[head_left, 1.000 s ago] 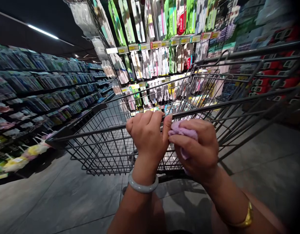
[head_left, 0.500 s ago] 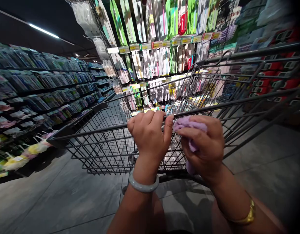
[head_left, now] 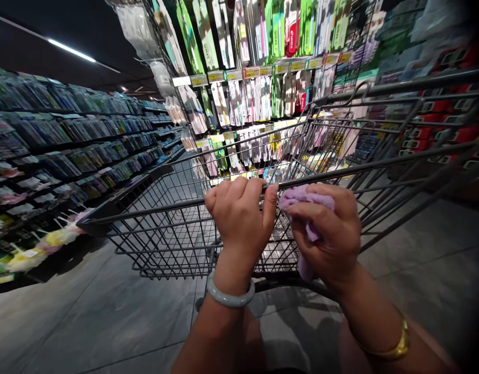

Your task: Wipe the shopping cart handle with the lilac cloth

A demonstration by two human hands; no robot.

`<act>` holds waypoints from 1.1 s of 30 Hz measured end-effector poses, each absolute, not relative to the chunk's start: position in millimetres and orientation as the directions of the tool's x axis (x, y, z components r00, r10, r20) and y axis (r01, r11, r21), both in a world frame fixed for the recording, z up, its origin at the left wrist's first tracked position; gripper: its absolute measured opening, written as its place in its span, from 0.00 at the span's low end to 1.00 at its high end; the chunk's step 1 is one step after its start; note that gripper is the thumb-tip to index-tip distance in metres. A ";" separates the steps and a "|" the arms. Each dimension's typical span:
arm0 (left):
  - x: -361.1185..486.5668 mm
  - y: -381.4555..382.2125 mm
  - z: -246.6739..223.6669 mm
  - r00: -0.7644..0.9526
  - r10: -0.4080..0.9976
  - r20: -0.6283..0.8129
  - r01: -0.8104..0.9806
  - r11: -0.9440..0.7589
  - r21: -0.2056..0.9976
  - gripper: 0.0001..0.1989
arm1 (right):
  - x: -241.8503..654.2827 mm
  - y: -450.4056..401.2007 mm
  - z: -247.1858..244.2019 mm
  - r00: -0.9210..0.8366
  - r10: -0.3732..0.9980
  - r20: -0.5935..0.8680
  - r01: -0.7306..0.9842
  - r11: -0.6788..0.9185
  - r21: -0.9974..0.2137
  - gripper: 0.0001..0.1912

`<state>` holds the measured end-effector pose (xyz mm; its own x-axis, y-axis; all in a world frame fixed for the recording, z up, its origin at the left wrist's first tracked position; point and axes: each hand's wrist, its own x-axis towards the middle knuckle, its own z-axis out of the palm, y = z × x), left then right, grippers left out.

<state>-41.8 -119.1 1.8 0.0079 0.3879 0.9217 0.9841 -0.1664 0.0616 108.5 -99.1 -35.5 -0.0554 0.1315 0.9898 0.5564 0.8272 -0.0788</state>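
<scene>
My left hand (head_left: 241, 213) is wrapped over the top rim of a dark wire shopping cart (head_left: 165, 208), knuckles up, with a pale bangle on the wrist. Just right of it, my right hand (head_left: 331, 228) grips a bunched purple cloth (head_left: 307, 196) close to the same rim. Part of the cloth hangs below the palm, and a gold bracelet circles that wrist. The two hands are a short gap apart. Through the wire, the cart's basket shows a grid floor.
A rack of packaged toothbrushes (head_left: 258, 93) stands behind the cart. Long shelves of hanging packs (head_left: 68, 130) run along the left, with yellow and pink fluffy items (head_left: 29, 257) low down. Red packages (head_left: 438, 124) are stacked at the right. Grey tiled floor (head_left: 122, 317) lies below.
My right hand and the purple cloth have shifted very slightly to the right. My left hand keeps its hold on the rim, almost unmoved.
</scene>
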 end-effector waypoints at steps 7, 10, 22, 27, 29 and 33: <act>-42.0 -119.2 1.8 0.011 0.382 0.924 0.985 -0.163 0.056 0.13 | 109.6 -96.7 -36.1 -0.116 0.082 0.990 0.556 0.831 -0.003 0.18; -41.8 -119.2 1.7 0.010 0.388 0.922 0.985 -0.165 0.059 0.13 | 120.0 -92.5 -32.6 -0.022 0.097 0.995 0.570 0.819 -0.067 0.18; -42.2 -119.3 1.3 0.012 0.384 0.923 0.988 -0.148 0.049 0.14 | 114.0 -97.8 -32.0 -0.117 0.129 0.985 0.548 0.835 -0.045 0.17; -42.4 -118.7 1.2 0.016 0.381 0.924 0.988 -0.145 0.043 0.15 | 122.3 -93.7 -30.4 -0.093 0.106 0.990 0.554 0.832 -0.038 0.18; -42.4 -118.3 1.0 0.021 0.372 0.928 0.988 -0.151 0.039 0.15 | 130.8 -91.9 -28.6 -0.016 0.128 0.992 0.574 0.813 -0.096 0.18; -42.1 -118.0 0.7 0.021 0.365 0.931 0.987 -0.156 0.039 0.14 | 138.2 -92.1 -26.2 0.080 0.181 0.980 0.603 0.774 -0.192 0.15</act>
<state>-42.1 -118.0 0.7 0.0205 0.3649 0.9308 0.9870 -0.1559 0.0394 138.2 -92.1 -26.2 0.0800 0.1813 0.9802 0.6034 0.7739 -0.1924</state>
